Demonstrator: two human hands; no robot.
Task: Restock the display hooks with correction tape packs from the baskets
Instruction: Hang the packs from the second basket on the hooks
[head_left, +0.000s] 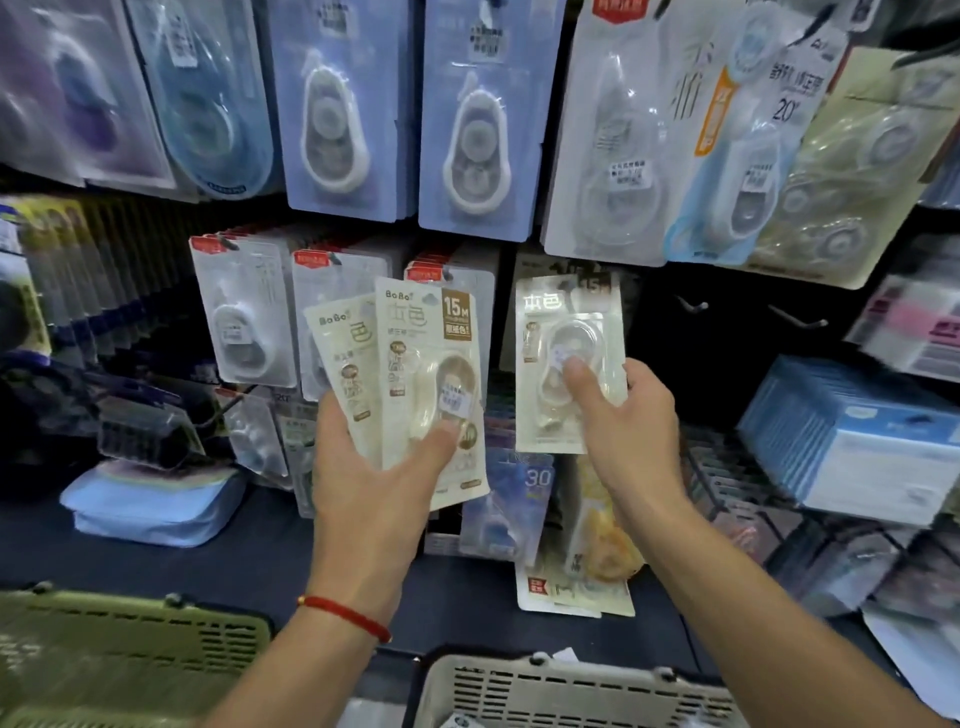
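My left hand (371, 467) grips a fan of cream correction tape packs (421, 364), the front one marked 15M. My right hand (623, 415) pinches a single cream pack (569, 332) and holds it up against the dark display wall, its top at a hook that the pack hides. To the right of it, two bare hooks (693, 305) stick out of the wall. A grey basket (519, 691) sits at the bottom centre and a green basket (130, 634) at the bottom left.
Blue packs (470, 119) and white packs (605, 135) hang on the upper row. White packs with red tabs (244, 312) fill hooks left of my hands. Blue boxes (857, 431) stack at the right, and loose packs (576, 577) lie on the dark shelf.
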